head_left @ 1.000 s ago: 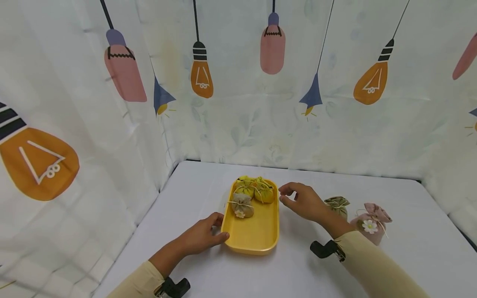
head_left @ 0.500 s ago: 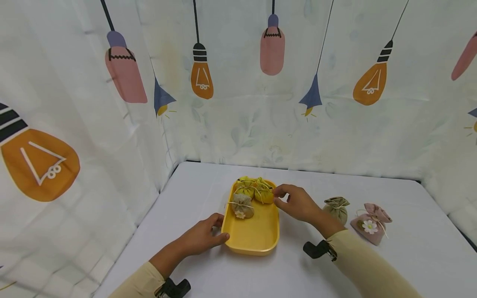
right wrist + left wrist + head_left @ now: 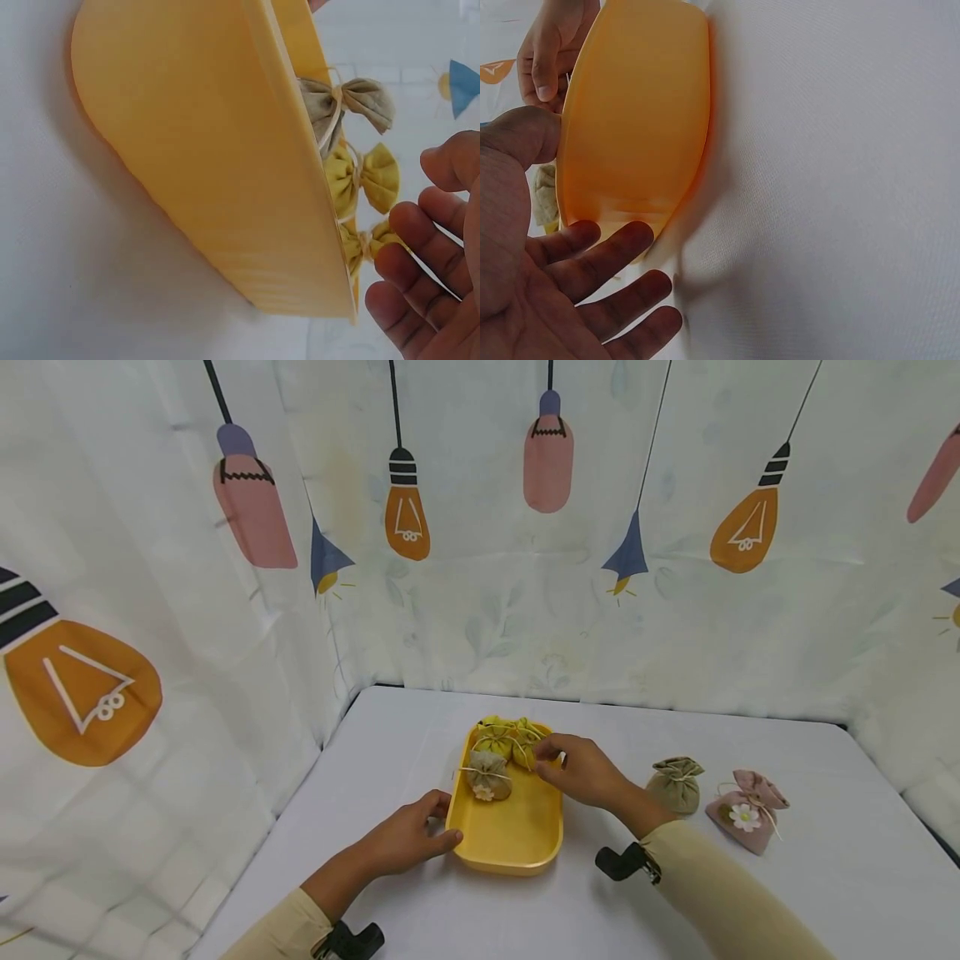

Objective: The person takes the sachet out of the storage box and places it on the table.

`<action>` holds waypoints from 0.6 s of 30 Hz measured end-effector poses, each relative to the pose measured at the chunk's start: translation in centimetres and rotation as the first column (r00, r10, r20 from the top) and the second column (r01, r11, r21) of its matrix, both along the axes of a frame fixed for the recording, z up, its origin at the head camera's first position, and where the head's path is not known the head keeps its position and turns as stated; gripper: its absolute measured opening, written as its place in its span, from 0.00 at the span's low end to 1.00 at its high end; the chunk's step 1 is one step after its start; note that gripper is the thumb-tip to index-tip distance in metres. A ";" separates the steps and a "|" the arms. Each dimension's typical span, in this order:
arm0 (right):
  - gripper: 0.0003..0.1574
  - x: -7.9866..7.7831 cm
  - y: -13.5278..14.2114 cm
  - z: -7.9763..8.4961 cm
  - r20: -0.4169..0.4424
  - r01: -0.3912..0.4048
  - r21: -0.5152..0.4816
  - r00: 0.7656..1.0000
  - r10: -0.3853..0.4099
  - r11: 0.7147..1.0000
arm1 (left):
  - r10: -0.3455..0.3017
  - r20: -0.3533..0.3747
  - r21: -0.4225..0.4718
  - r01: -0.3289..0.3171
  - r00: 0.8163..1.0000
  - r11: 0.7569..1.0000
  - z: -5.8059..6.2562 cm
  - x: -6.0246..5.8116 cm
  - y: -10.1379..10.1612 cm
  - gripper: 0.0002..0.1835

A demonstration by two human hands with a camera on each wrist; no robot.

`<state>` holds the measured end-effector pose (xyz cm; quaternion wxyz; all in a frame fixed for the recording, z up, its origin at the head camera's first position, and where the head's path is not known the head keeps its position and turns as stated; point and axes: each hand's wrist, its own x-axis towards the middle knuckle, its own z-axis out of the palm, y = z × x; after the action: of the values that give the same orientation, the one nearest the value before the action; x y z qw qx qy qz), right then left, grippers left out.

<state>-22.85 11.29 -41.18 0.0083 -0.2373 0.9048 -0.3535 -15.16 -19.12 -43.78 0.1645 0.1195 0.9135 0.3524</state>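
A yellow tray (image 3: 510, 835) sits on the table in the head view. Two yellow drawstring pouches (image 3: 492, 739) and a grey-beige pouch (image 3: 487, 777) with a flower lie at its far end. My left hand (image 3: 408, 835) rests at the tray's left side, its thumb at the rim and its fingers spread beside the outer wall (image 3: 637, 97). Over the right rim reaches my right hand (image 3: 585, 770), which partly hides the right yellow pouch. In the right wrist view, its loosely bent fingers hold nothing beside the tied tops of the yellow pouches (image 3: 379, 178).
Right of the tray, an olive-beige pouch (image 3: 677, 785) and a pink pouch (image 3: 746, 810) with a white flower stand on the white table (image 3: 420, 727). A patterned curtain (image 3: 480, 610) hangs behind the table and along its left.
My right hand has moved left, from outside the tray to over its right rim by the yellow pouch. More of the olive-beige pouch shows. The left hand and tray have stayed put.
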 end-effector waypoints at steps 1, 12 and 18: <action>0.15 -0.1 -0.1 -0.1 0.006 0.006 0.004 1.000 -0.006 1.000 | -0.001 0.000 0.001 0.001 1.000 1.000 0.0 0.0 0.0 0.33; 0.17 -0.4 -1.2 -0.7 0.042 0.007 0.000 0.999 -0.007 1.000 | 0.003 -0.006 -0.006 -0.003 1.000 1.000 0.0 0.0 0.0 0.33; 0.16 -0.5 -1.8 -0.6 0.067 -0.001 -0.004 0.998 0.001 1.000 | 0.005 -0.001 -0.002 -0.005 1.000 1.000 0.1 0.1 0.0 0.33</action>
<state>-23.33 9.49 -41.83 0.0384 -0.2258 0.9032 -0.3629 -15.07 -19.12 -43.73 0.1631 0.1171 0.9142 0.3519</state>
